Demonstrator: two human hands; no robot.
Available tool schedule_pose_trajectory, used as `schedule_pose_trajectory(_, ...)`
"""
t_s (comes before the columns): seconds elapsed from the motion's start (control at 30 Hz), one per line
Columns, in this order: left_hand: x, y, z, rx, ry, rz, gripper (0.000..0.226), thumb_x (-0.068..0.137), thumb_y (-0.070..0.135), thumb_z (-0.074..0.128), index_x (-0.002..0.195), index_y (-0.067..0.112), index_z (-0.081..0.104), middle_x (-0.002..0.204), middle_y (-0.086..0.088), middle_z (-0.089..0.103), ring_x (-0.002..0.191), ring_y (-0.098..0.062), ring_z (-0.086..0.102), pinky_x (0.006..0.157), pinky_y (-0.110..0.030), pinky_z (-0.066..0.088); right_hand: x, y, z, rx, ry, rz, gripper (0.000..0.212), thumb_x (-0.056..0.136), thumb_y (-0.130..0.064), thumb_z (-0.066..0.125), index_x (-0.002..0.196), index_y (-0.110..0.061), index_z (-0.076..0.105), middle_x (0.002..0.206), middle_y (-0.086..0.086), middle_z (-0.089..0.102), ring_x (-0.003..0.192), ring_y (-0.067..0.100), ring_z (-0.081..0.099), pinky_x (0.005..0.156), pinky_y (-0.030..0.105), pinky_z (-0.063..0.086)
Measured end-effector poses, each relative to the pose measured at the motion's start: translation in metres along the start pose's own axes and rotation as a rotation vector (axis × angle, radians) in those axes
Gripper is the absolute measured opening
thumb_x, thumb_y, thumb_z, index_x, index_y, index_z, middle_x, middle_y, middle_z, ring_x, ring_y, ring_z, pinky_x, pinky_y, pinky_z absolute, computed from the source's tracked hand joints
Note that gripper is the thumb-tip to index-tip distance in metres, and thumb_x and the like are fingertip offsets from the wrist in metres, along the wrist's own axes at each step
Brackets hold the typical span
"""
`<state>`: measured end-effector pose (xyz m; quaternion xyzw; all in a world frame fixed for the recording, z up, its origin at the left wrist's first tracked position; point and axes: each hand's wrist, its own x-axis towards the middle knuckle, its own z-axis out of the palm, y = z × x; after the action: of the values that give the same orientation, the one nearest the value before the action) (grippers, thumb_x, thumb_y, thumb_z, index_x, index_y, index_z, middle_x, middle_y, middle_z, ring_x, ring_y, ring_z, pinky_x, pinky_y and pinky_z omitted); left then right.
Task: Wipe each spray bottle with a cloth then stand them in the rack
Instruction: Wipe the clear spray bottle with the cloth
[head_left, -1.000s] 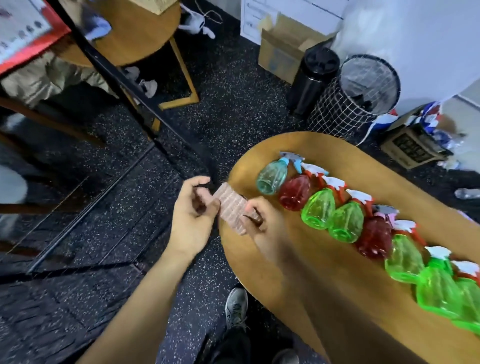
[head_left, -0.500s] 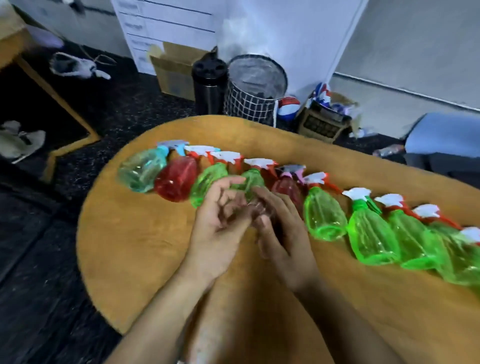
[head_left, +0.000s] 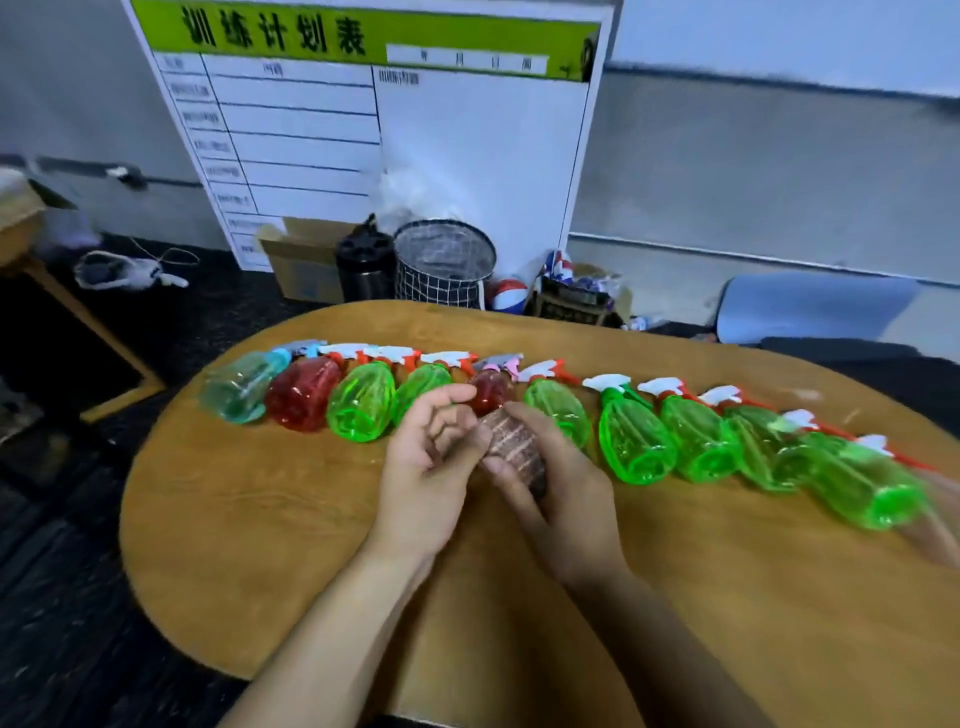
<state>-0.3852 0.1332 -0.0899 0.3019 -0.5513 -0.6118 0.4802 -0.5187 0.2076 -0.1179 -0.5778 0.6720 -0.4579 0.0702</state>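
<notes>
A small folded cloth with brown and pale stripes is held above the rounded wooden table, pinched between the two hands. The right hand is curled around it, thumb underneath and fingers over its far edge; the left hand touches its left side with bent fingers, the forefinger stretched out toward the bottles.

Behind the hands, a row of translucent plastic spray bottles is laid on its side across the table, bases toward the person and trigger heads pointing away. From the left are seen 1 pale teal bottle, 1 red bottle and 2 green bottles — the second of these partly hidden by the left hand's fingers. A second red bottle lies directly behind the cloth and is largely covered by it. More green bottles run on to the right, the last ones blurred, so an exact count cannot be given. Neighbouring bottles touch or lie just beside each other. No rack can be made out.

Beyond the table's far edge — on the dark speckled floor — stand a wire-mesh bin, a black cylindrical container and a cardboard box, all in front of a white board with a green header leaned against the wall.
</notes>
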Motion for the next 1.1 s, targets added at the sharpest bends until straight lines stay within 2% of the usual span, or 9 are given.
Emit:
schedule_pose_trajectory(0.2,-0.028,0.026,-0.029,0.176,0.026,0.097,0.033,0.096,-0.014,0.066,0.116,0.014,0.068,0.08,0.007,0.061,0.074,-0.002,0.058,0.078,-0.018,0.051,-0.012,-0.043,-0.002,-0.019,-0.082,-0.027,0.036,0.103,-0.059,0.047,0.131,-0.038,0.057,0.122,-0.017,0.071,0.109,0.011,0.069,0.089,0.042,0.057)
schedule_pose_trajectory(0.33,-0.038,0.029,-0.075,0.338,0.053,0.119,0.031,0.098,-0.005,0.069,0.112,0.023,0.068,0.083,-0.005,0.061,0.078,-0.009,0.061,0.082,-0.044,0.059,-0.012,-0.062,0.023,-0.044,-0.103,-0.035,0.034,0.103,-0.057,0.04,0.126,-0.039,0.057,0.11,-0.012,0.075,0.097,0.017,0.072,0.081,0.04,0.056)
schedule_pose_trajectory(0.4,-0.038,0.029,-0.102,0.386,0.104,0.134,0.03,0.099,-0.001,0.07,0.115,0.024,0.066,0.092,-0.015,0.064,0.086,-0.011,0.061,0.084,-0.031,0.056,-0.006,-0.071,0.043,-0.04,-0.099,-0.034,0.032,0.103,-0.055,0.042,0.126,-0.039,0.057,0.11,-0.01,0.076,0.098,0.019,0.072,0.081,0.038,0.056)
schedule_pose_trajectory(0.5,-0.026,0.026,-0.142,0.446,0.188,0.106,0.031,0.099,0.006,0.072,0.124,0.022,0.064,0.106,-0.008,0.064,0.094,-0.006,0.06,0.083,-0.015,0.051,0.008,-0.079,0.075,-0.03,-0.107,-0.024,0.028,0.106,-0.052,0.042,0.127,-0.039,0.056,0.109,-0.009,0.076,0.097,0.019,0.072,0.082,0.04,0.056)
schedule_pose_trajectory(0.6,0.005,0.008,-0.184,0.617,0.284,0.086,0.042,0.098,0.016,0.076,0.133,0.032,0.058,0.127,0.001,0.057,0.115,-0.007,0.058,0.097,-0.023,0.052,0.027,-0.078,0.109,0.003,-0.133,-0.002,0.025,0.109,-0.046,0.045,0.129,-0.038,0.058,0.106,-0.012,0.075,0.092,0.012,0.071,0.081,0.041,0.057)
schedule_pose_trajectory(0.7,0.044,-0.008,-0.218,0.85,0.358,0.045,0.064,0.093,0.018,0.08,0.149,0.031,0.051,0.141,0.004,0.044,0.141,-0.019,0.044,0.122,-0.041,0.038,0.047,-0.067,0.135,0.059,-0.155,0.036,0.031,0.107,-0.047,0.045,0.131,-0.034,0.06,0.107,-0.015,0.073,0.092,0.005,0.07,0.082,0.039,0.059)
schedule_pose_trajectory(0.9,0.111,-0.04,-0.251,1.15,0.327,-0.11,0.095,0.087,0.025,0.087,0.163,0.038,0.033,0.17,-0.015,0.016,0.159,-0.034,0.015,0.13,-0.051,0.023,0.07,-0.031,0.166,0.158,-0.177,0.128,0.039,0.104,-0.061,0.039,0.132,-0.04,0.057,0.093,-0.013,0.071,0.078,0.009,0.069,0.072,0.04,0.059)
schedule_pose_trajectory(1.0,0.127,-0.058,-0.258,1.134,0.3,-0.125,0.099,0.084,0.021,0.089,0.162,0.042,0.032,0.17,-0.014,0.019,0.159,-0.035,0.02,0.13,-0.051,0.027,0.073,-0.023,0.17,0.156,-0.193,0.148,0.036,0.103,-0.058,0.042,0.133,-0.043,0.055,0.093,-0.014,0.069,0.079,0.008,0.067,0.074,0.043,0.061)
schedule_pose_trajectory(1.1,0.134,-0.062,-0.263,1.108,0.319,-0.097,0.093,0.083,0.017,0.09,0.158,0.041,0.038,0.16,-0.014,0.035,0.149,-0.035,0.041,0.122,-0.052,0.042,0.073,-0.022,0.168,0.163,-0.199,0.156,0.036,0.103,-0.057,0.043,0.132,-0.041,0.056,0.094,-0.015,0.069,0.079,0.004,0.065,0.072,0.038,0.059)
